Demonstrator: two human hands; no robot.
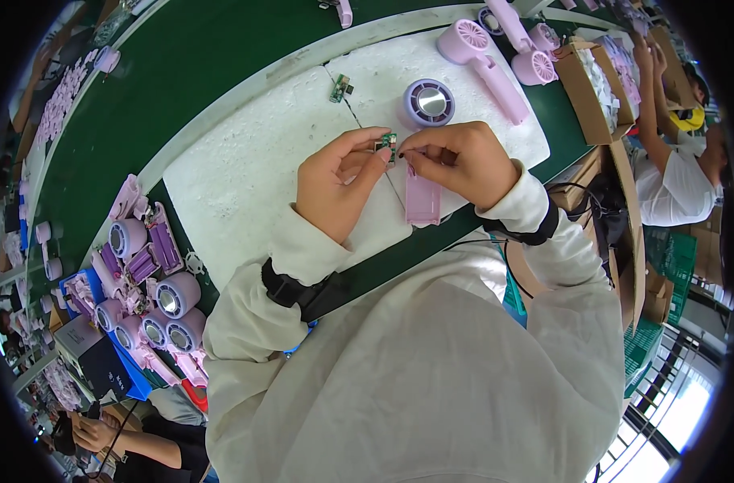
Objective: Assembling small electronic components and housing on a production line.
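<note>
My left hand [339, 177] pinches a small green circuit board [389, 143] between thumb and fingers. Close beside the board, my right hand [459, 161] has its thumb and forefinger pressed together; a tiny dark tip shows there, too small to name. Under and beyond the right hand lies a handheld fan, its lavender round head [428, 103] with a silvery centre and its pink handle [422, 200] partly covered by the hand. A second small green circuit board [341, 88] rests apart on the white foam sheet [246, 161].
Pink handheld fans [484, 68] lie at the far right of the sheet, near a cardboard box [596, 92] of parts. Lavender fan heads [178, 295] and pink shells crowd the left, by a blue tray [134, 374]. Other people [677, 165] work at both sides.
</note>
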